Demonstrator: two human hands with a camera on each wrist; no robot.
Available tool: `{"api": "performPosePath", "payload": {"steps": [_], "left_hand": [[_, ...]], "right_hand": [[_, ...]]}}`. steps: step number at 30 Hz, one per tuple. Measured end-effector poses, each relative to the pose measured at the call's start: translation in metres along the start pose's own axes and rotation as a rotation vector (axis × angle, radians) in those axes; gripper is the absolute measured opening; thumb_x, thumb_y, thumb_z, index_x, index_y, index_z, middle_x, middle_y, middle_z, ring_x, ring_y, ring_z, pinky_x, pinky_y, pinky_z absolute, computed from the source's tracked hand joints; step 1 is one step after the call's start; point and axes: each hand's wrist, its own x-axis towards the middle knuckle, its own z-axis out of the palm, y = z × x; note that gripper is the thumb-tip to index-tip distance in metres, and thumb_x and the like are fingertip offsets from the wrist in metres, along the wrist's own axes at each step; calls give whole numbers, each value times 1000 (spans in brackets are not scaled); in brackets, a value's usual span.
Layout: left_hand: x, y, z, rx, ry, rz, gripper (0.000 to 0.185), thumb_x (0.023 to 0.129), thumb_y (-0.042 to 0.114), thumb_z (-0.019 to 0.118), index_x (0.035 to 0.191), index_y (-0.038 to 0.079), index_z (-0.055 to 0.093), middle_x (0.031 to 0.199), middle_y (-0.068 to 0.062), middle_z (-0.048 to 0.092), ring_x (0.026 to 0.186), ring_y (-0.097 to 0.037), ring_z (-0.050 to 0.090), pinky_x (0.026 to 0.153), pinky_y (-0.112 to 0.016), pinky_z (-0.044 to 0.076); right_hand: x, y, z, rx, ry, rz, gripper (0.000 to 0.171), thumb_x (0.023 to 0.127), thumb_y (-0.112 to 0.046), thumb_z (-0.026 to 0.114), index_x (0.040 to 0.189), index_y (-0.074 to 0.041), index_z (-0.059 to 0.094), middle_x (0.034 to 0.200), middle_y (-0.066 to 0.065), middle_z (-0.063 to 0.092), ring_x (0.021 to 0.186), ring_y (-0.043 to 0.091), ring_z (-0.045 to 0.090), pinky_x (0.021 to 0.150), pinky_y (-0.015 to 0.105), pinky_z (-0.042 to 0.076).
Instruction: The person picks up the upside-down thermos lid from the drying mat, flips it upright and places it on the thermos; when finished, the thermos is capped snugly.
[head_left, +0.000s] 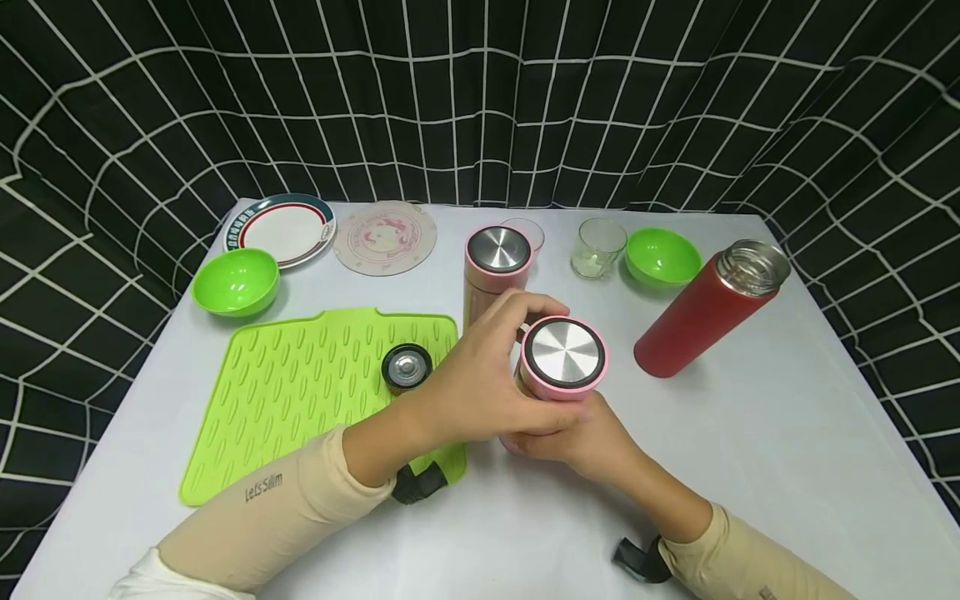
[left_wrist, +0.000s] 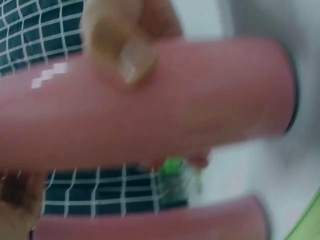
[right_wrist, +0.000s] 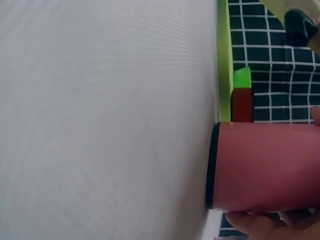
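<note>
A pink thermos (head_left: 565,353) with a brushed-silver top stands roughly upright between both hands. My left hand (head_left: 491,375) grips it near the top, thumb on the near side. Lower on the body, my right hand (head_left: 592,442) grips it too. In the right wrist view, the thermos's dark base (right_wrist: 213,166) is at the table surface; whether it touches I cannot tell. Just behind my left hand is a second pink thermos (head_left: 498,254), lid on. A red thermos (head_left: 697,312) stands lidless to the right. On the green mat (head_left: 300,400) sits a round black-rimmed lid (head_left: 407,367).
Along the back of the white table (head_left: 750,467) are a rimmed plate (head_left: 288,232), a round patterned mat (head_left: 385,237), clear glasses (head_left: 598,248) and a green bowl (head_left: 663,257). Another green bowl (head_left: 236,282) is at the left. A black gridded curtain (head_left: 480,100) surrounds the table.
</note>
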Motion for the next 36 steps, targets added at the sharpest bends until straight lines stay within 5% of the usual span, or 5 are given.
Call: {"api": "performPosePath", "payload": {"steps": [8,15,22,28,36], "left_hand": [[0,-3,4,-22,48,69,72,66,23,89,129,9,58,123,2,57,114,-8,51,98,-27,43],[-8,-5,10,-132,62,70,93,65,13,88,138,4,32,128,-7,55,119,-14,51,105,-33,37],[-7,-7,17,-37,169,104,74,64,19,90,128,4,54,120,-2,58,113,-12,53,99,-30,43],[-6,-6,9,-7,103,94,87,65,21,86,139,6,43,116,-1,63,110,-7,57,97,-27,45],[-6,-9,14,-33,197,119,75,59,19,94,118,2,51,113,-6,61,106,-11,59,94,-29,48]], "right_hand": [[1,18,0,-26,24,-18,61,65,-13,91,115,-13,56,107,1,60,92,19,57,78,32,51],[1,18,-1,-3,26,-114,62,67,-5,88,118,-10,54,109,3,59,96,21,56,82,31,49],[1,17,0,7,16,-54,63,67,-12,90,119,-11,54,111,2,60,96,20,57,81,32,51],[3,19,0,-6,5,-73,61,66,-10,90,116,-15,56,109,2,62,95,19,58,81,32,50],[2,16,0,25,-8,-29,48,67,-9,89,105,-13,59,96,-1,63,83,21,58,73,33,52]]}}
